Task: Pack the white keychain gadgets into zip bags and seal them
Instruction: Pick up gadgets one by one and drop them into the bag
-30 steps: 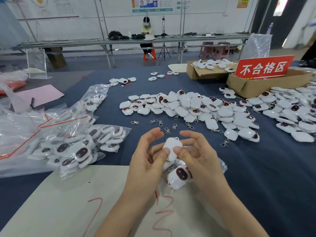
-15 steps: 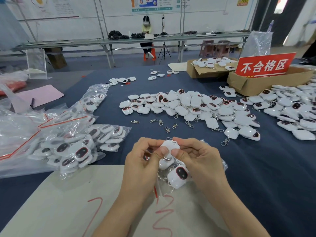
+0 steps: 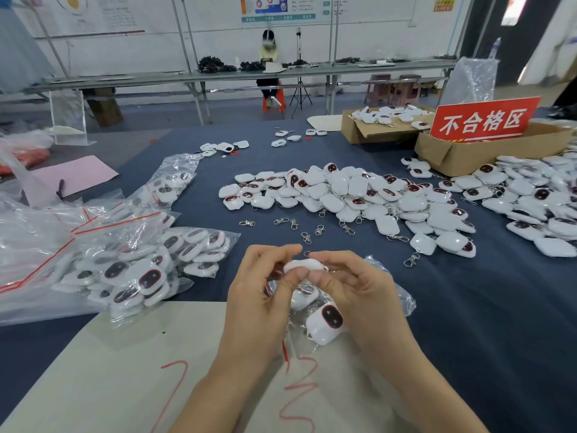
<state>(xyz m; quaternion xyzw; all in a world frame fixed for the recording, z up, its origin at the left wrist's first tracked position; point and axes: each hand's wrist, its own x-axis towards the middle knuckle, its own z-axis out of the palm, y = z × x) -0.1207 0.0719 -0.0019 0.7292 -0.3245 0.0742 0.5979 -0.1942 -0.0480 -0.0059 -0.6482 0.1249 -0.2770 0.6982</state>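
At the far left lies a heap of clear plastic zip bags with red seal strips (image 3: 93,245), filled with white gadgets; its right edge stops just short of the left hand. In front of it, a pale flat sheet scrawled with red lines (image 3: 109,370) covers the near edge of the dark blue cloth-covered table (image 3: 484,323), and both forearms cross it. A strip of bare cloth runs between the filled bags and the loose stock further right.

The left hand (image 3: 256,304) and the right hand (image 3: 362,295) meet at centre, each pinching one small white rounded plastic keychain gadget (image 3: 304,264) between thumb and curled fingers, above the cloth. Directly under them lies a clear zip bag (image 3: 396,292) with another gadget with a dark red-rimmed face (image 3: 326,321) seemingly inside; I cannot tell whether its mouth is sealed.

Just beyond the hands, loose silver metal clasps (image 3: 296,225) are scattered, then a broad pile of loose white gadgets (image 3: 359,198). Right of the right hand the cloth lies bare down to the near edge. At the far right, brown cardboard boxes (image 3: 487,154) carry a red sign with white characters (image 3: 484,120).
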